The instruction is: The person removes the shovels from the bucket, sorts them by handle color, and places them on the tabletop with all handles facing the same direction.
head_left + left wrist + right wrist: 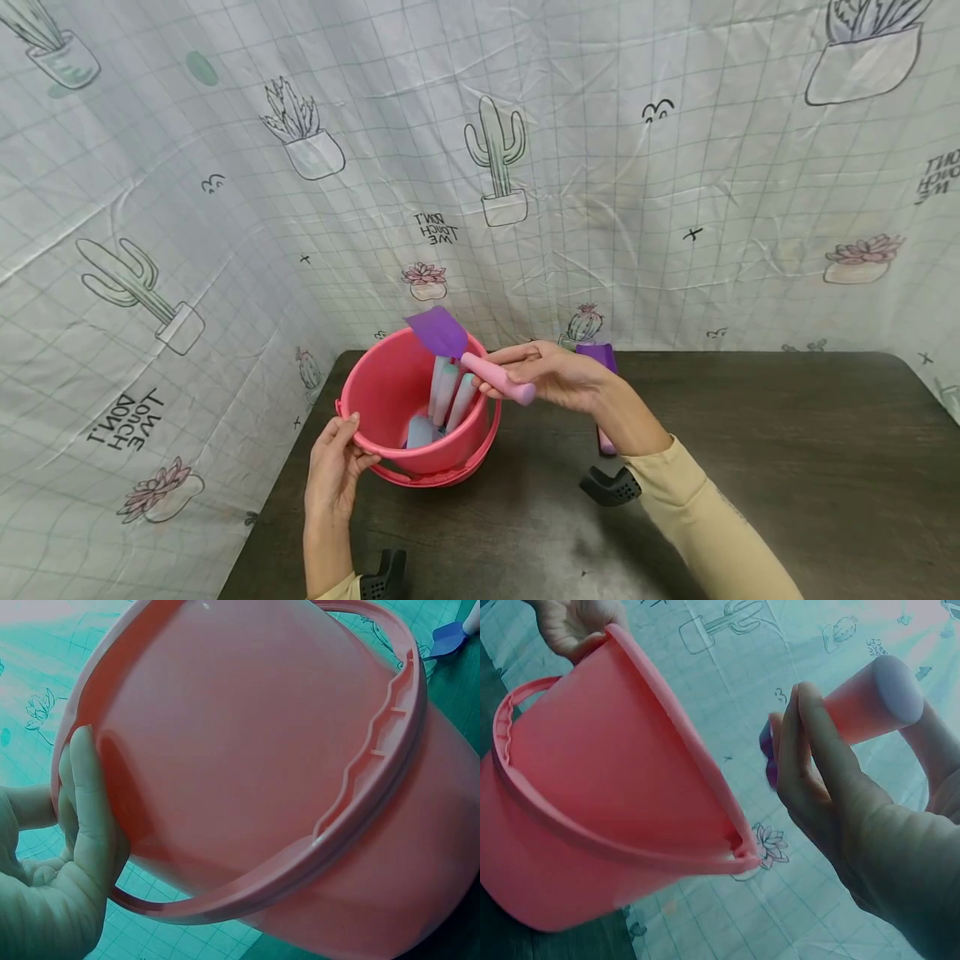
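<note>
A pink bucket (375,379) stands tilted at the left of the dark table, its handle hanging down the near side. My left hand (336,467) grips the bucket's rim at the near left, thumb on top and fingers outside. Over the bucket's right rim, my right hand (551,375) holds a toy shovel by its pink handle (495,377); the purple blade (438,332) points up and left above the opening. Inside the bucket lie several tools with pale handles (446,392) and a light blue part (420,432); their lower ends are partly hidden.
Behind my right forearm, another toy tool with a purple head (597,357) and pink handle (606,442) lies on the dark table (787,467). A white sheet with cactus drawings (600,167) hangs behind and to the left. Black wrist mounts (611,486) sit on both forearms.
</note>
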{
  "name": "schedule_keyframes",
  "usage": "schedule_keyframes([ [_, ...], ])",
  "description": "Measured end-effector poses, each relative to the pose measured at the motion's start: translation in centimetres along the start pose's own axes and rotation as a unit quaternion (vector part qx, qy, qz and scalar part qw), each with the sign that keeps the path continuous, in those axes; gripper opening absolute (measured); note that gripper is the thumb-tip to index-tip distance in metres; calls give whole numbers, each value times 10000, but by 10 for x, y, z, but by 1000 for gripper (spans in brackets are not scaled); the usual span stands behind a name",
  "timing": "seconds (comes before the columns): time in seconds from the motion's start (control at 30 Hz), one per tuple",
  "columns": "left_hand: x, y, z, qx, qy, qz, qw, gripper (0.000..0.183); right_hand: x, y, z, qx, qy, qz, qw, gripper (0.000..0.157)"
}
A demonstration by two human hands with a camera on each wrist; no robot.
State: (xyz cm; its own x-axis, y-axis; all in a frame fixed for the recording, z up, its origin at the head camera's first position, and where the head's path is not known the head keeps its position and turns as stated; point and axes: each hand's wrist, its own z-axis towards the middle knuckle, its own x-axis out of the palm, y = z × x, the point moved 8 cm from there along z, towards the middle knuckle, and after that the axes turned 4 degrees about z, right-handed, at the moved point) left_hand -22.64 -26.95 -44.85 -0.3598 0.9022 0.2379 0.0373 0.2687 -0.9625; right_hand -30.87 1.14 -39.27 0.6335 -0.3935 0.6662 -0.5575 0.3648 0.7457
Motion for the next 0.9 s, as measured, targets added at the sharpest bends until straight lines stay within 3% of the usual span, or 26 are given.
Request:
schedule_keyframes([
  [0.1,0,1,0,-27,-23,-29,10000,17,-6,2,-3,-10,-418,-114,9991,59],
  [0.33,1,0,0,3,14,-54,10000,18,-14,11,-14,-205,-1077,-393,9932,49],
  [0.63,1,0,0,8,30,-48,10000,20,-20,17,-26,-236,-1479,-598,9869,55],
  [0.9,2,-1,0,24,60,-19,10000,19,-22,20,-35,-197,-1530,-544,9865,70],
])
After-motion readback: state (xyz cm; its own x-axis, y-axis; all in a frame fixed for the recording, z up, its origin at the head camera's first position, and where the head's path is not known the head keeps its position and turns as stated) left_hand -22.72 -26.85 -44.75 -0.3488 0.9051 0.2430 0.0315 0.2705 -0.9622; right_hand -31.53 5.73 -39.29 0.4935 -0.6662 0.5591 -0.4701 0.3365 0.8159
